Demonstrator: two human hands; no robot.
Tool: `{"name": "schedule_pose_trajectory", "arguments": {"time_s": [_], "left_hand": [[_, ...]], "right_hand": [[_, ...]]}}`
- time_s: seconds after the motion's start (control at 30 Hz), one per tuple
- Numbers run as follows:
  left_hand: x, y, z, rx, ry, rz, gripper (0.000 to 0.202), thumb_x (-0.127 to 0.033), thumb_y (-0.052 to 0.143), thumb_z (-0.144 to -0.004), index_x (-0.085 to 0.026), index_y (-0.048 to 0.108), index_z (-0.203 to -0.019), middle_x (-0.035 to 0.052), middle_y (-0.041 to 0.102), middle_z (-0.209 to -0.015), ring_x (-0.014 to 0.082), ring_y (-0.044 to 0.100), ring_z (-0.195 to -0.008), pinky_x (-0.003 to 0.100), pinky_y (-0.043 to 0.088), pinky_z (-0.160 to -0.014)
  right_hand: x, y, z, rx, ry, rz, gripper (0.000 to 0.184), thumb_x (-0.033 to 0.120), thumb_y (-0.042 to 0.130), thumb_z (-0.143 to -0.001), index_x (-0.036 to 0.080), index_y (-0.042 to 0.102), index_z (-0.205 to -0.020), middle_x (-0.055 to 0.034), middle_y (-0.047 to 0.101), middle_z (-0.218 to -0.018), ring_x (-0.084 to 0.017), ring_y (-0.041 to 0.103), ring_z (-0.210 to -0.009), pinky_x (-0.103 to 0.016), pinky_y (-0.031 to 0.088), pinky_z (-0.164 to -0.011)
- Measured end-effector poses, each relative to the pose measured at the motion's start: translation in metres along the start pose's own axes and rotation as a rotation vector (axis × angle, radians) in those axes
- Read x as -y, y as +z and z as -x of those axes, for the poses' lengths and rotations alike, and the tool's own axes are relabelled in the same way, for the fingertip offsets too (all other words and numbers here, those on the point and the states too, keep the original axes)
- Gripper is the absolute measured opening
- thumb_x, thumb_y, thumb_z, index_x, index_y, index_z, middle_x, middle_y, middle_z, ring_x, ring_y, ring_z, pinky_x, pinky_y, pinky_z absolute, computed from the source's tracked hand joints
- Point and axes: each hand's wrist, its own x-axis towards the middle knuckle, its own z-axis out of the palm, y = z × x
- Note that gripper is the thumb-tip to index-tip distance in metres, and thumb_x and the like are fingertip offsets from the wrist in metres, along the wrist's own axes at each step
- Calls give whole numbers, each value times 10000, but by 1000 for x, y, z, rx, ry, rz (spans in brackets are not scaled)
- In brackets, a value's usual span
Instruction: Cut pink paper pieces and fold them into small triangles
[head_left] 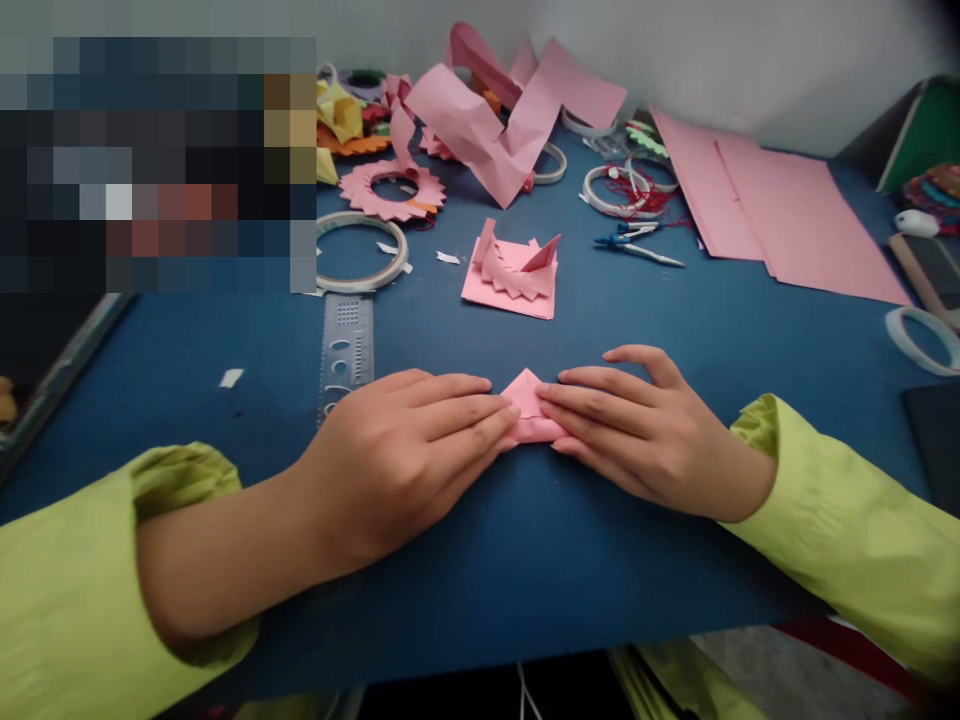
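Observation:
A small folded piece of pink paper [529, 405] lies on the blue tabletop, with a pointed top and a folded band along its lower edge. My left hand [409, 440] grips its left side, fingertips pressed on the paper. On the other side, my right hand [630, 420] holds the right edge under its fingertips, the index finger raised and bent. Both thumbs are mostly hidden. Beyond the hands sits a stack of pink paper squares [480, 290] with a partly joined, toothed pink paper piece [514, 275] on top.
A clear ruler [347, 335] and tape roll [397, 250] lie left. Behind are a toothed pink ring [352, 190] and curled pink paper [480, 130]. Toward the right are a compass [637, 245], pink sheets [817, 220] and another tape roll [896, 335].

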Motion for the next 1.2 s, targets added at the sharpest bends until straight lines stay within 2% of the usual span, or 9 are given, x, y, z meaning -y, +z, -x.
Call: {"name": "schedule_pose_trajectory", "arguments": {"time_s": [0.1, 0.23, 0.47, 0.63, 0.83, 0.93, 1.2], "left_hand": [[0, 0, 1, 8, 32, -13, 168, -138, 559, -899, -133, 666, -1030, 21, 719, -1057, 214, 682, -960, 339, 555, -729], [-1, 2, 4, 49, 91, -21, 278, -103, 461, -941, -124, 594, -1184, 42, 656, -1197, 220, 637, -1069, 358, 520, -811], [2, 4, 2, 102, 83, 17, 284, -89, 461, -935, -134, 596, -1180, 26, 642, -1223, 210, 618, -1105, 345, 496, -830], [0, 7, 6, 76, 99, 14, 300, -93, 376, -961, -97, 599, -1162, 72, 651, -1205, 235, 594, -1133, 375, 468, -854], [-10, 6, 15, 26, 97, 16, 331, -65, 311, -953, -32, 602, -1107, 139, 669, -1143, 259, 582, -1138, 399, 450, -944], [-12, 6, 16, 42, 79, 17, 341, -63, 303, -954, -45, 595, -1130, 125, 655, -1181, 244, 563, -1171, 393, 437, -983], [-7, 9, 14, 55, 74, 31, 367, -89, 264, -981, -75, 571, -1182, 90, 641, -1219, 196, 576, -1163, 359, 471, -958]], "right_hand": [[1, -1, 0, 9, 14, 10, 201, 227, 558, -910, 131, 631, -1071, -57, 675, -1160, -208, 638, -1010, -444, 443, -903], [4, -2, 0, 6, 37, 41, 201, 232, 569, -905, 123, 639, -1060, -61, 691, -1120, -202, 644, -979, -434, 452, -881], [7, -4, 2, -20, 34, 47, 167, 194, 608, -879, 131, 646, -1029, -49, 710, -1058, -182, 644, -953, -429, 441, -897], [6, -5, 2, -5, 32, 16, 164, 171, 613, -874, 137, 647, -1031, -37, 706, -1075, -176, 638, -957, -430, 438, -904], [5, -4, 3, 12, 32, -18, 193, 176, 614, -873, 104, 634, -1050, -64, 696, -1094, -192, 627, -968, -433, 458, -880], [6, -4, 3, 12, 33, -25, 193, 177, 614, -872, 110, 632, -1052, -64, 698, -1087, -192, 627, -961, -437, 456, -881], [7, -4, -2, -3, 108, -93, 127, 169, 559, -897, 130, 646, -981, -65, 706, -1056, -196, 627, -940, -429, 450, -840]]}}
